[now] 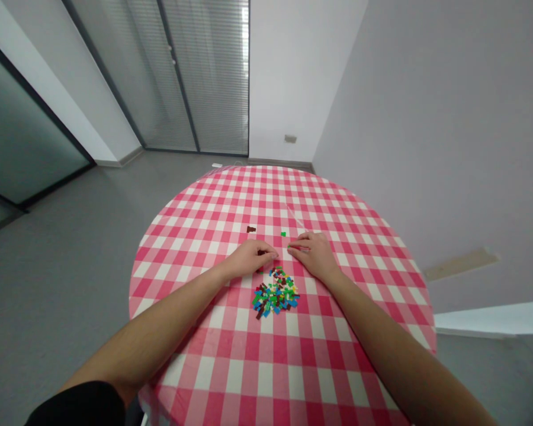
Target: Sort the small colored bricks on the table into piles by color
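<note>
right hand (314, 256) pinches a green brick (289, 246); left hand (250, 258) curls around a dark brick (262, 252) just above the coloured brick heap (275, 294).

The person is wearing a black sleeve (75, 405) on the left arm — plain, soft-looking fabric is ending near the elbow. Past it, the left forearm (151, 331) is showing bare, with fine hairs (133, 337) running along it down to the left hand (251, 258). The right forearm (382, 349) and right hand (314, 255) are showing bare too — long and slim, with tapering fingers (298, 244).
</note>
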Action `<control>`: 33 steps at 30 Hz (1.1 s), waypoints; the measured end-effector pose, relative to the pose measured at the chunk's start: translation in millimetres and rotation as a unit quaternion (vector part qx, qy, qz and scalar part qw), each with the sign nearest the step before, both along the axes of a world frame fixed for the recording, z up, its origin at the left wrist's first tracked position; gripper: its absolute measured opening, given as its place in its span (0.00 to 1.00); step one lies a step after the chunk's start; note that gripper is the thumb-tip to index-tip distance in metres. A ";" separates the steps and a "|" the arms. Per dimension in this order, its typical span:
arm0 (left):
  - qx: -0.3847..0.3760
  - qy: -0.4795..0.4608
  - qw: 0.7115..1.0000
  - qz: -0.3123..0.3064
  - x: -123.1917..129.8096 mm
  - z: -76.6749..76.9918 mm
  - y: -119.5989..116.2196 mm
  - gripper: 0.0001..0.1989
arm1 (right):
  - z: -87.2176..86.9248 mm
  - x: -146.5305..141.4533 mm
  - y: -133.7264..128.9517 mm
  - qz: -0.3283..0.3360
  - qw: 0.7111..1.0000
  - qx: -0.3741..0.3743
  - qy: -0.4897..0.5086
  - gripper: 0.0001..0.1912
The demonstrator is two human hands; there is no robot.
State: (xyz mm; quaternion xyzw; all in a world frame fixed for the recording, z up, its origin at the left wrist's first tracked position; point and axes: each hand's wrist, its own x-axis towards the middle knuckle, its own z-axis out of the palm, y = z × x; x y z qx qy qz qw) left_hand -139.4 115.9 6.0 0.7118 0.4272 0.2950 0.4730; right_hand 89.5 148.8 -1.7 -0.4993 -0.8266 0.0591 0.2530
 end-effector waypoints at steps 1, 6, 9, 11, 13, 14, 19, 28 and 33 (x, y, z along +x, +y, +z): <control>0.000 0.000 1.000 -0.001 0.0 0.3 -0.2 0.16 | -1.0 0.3 0.5 -0.001 1.000 0.002 -0.005 0.07; -0.005 -0.002 1.000 -0.001 0.4 2.7 -1.1 0.15 | -1.9 2.2 1.6 -0.005 1.000 -0.003 -0.016 0.07; -0.009 -0.004 1.000 -0.004 0.4 3.2 -1.3 0.15 | -1.4 4.5 1.5 -0.002 1.000 -0.007 -0.020 0.08; -0.010 -0.002 1.000 -0.005 0.2 3.4 -1.4 0.15 | -0.5 5.8 0.7 -0.003 1.000 -0.011 -0.016 0.11; -0.010 -0.001 1.000 -0.004 0.0 3.7 -1.5 0.15 | 1.3 6.2 -0.8 -0.005 1.000 -0.015 -0.007 0.12; -0.010 -0.001 1.000 -0.004 0.0 4.0 -1.6 0.15 | 2.4 6.1 -1.9 -0.001 1.000 -0.013 -0.001 0.11; -0.009 -0.004 1.000 -0.016 -0.1 5.0 -1.1 0.15 | 8.1 3.2 -8.2 0.043 0.999 0.030 0.008 0.08; 0.002 0.001 1.000 -0.020 -0.5 5.8 -1.5 0.15 | 10.2 0.0 -11.8 0.118 0.992 0.021 -0.046 0.10; -0.001 -0.008 1.000 -0.013 -0.3 3.2 -0.9 0.14 | 9.7 1.1 -10.1 0.114 0.992 0.019 -0.058 0.12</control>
